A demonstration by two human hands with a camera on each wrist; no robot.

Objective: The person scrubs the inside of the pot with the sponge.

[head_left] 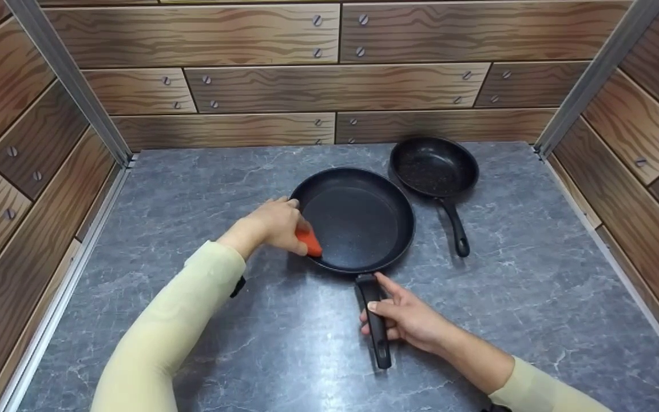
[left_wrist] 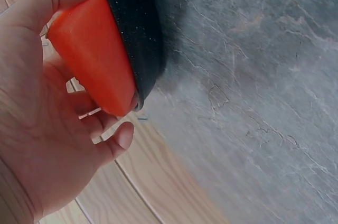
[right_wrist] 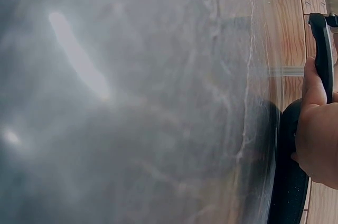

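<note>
A large black frying pan (head_left: 358, 220) is in the middle of the head view, its handle (head_left: 383, 352) toward the front. Fingers and thumb of my right hand (head_left: 412, 320) are wrapped about that handle near the pan. In the right wrist view the hand (right_wrist: 319, 142) and handle (right_wrist: 320, 42) show at the right edge. My left hand (head_left: 275, 226) holds an orange sponge (head_left: 309, 241) at the pan's left inner side. Seen from the left wrist, the thumb and fingers grip the sponge (left_wrist: 95, 49) against the dark pan wall (left_wrist: 140, 28).
A smaller black frying pan (head_left: 435, 169) rests behind and to the right, its handle (head_left: 456, 232) pointing forward. The grey marbled tabletop (head_left: 221, 343) is bounded by wood-patterned panels (head_left: 261, 86) and metal corner posts (head_left: 72, 74).
</note>
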